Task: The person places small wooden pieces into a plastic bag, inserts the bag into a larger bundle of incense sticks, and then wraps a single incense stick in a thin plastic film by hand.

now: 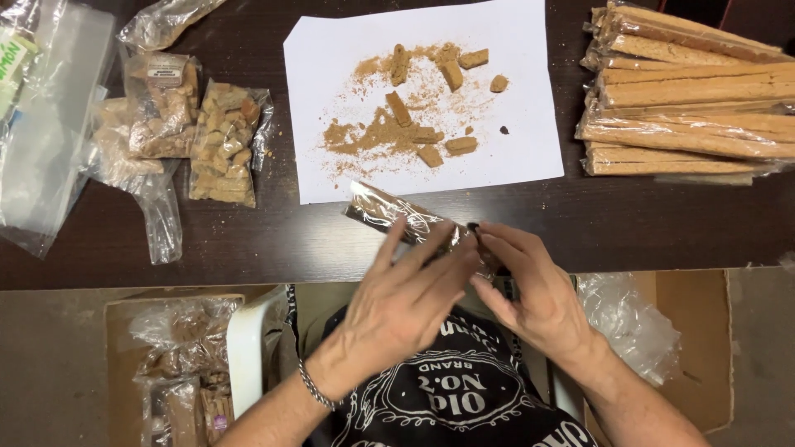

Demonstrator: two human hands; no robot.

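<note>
Far left of the grip, clear empty bags [45, 124] are spread on the dark table [265, 240], and just inside them two filled bags [222, 142] of brown chunks are laid side by side. Above the grip, a white sheet [530, 99] is seen carrying crumbs and broken brown pieces [431, 112]. At the near table edge, a clear wrapper [397, 217] with a dark strip inside is held between both hands. The left hand [406, 290] is laid over its near end with fingers spread flat; whether it grips cannot be told. The right hand [530, 285] is pinched on the wrapper's right end with thumb and forefinger. Far right of the grip, wrapped tan bars [687, 99] are stacked in a pile.
</note>
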